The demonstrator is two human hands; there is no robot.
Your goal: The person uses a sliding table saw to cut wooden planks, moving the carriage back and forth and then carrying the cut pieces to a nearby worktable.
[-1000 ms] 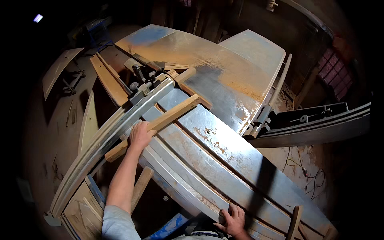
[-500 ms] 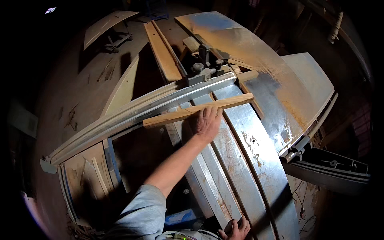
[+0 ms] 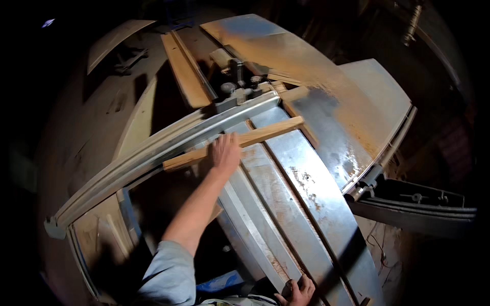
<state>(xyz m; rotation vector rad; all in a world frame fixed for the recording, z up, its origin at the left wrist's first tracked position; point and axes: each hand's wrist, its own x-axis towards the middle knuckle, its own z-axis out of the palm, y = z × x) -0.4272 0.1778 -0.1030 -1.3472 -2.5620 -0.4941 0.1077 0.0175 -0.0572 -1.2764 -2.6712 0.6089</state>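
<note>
- We find 1 wooden strip [image 3: 270,131] on the grooved metal bench [image 3: 319,191], on the near side of the metal fence [image 3: 250,108].
- Its long axis runs from lower left to upper right, across the bench grooves; its left end lies closer to the fence than its right, and we cannot confirm contact.
- Of the 2 hands, the left hand [image 3: 225,153] is nearer: its fingers are bent closed over the strip around mid-length, directly upon it; thumb hidden.
- The right hand [image 3: 298,291] rests at the bench's near edge, well apart from the strip, fingers half curled; we cannot tell whether it grips anything.
</note>
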